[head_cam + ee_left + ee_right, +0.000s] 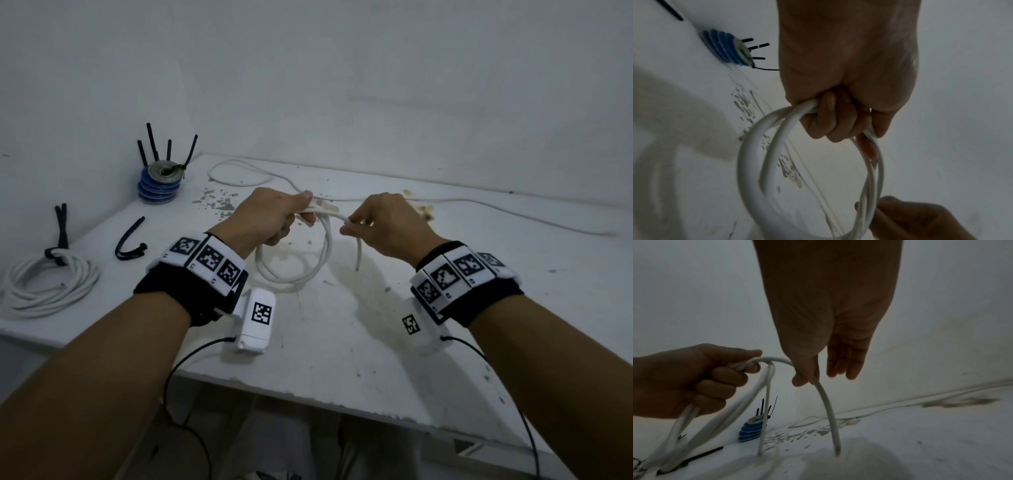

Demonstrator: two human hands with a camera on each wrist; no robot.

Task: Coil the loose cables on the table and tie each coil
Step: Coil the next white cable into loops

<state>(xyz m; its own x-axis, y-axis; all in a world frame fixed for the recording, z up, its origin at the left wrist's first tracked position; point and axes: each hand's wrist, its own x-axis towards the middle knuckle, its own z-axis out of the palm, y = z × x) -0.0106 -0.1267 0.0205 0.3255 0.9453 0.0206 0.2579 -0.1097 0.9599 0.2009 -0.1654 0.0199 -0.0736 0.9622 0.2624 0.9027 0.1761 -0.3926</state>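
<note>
A white cable [294, 270] hangs in loops over the table [342, 342]. My left hand [274, 216] grips the top of these loops [764, 146] in a fist [838, 116]. My right hand [373, 219] pinches the same cable near its free end [828, 410] between thumb and forefinger, its other fingers [846, 360] held straight. The short tail [358, 255] hangs down from that pinch. A black cable tie [128, 240] lies on the table to the left.
A finished white coil [48, 284] bound with a black tie lies at the left edge. A stack of blue coils [161, 185] with black ties sticking up stands at the back left. A thin white cable [445, 202] runs along the back wall.
</note>
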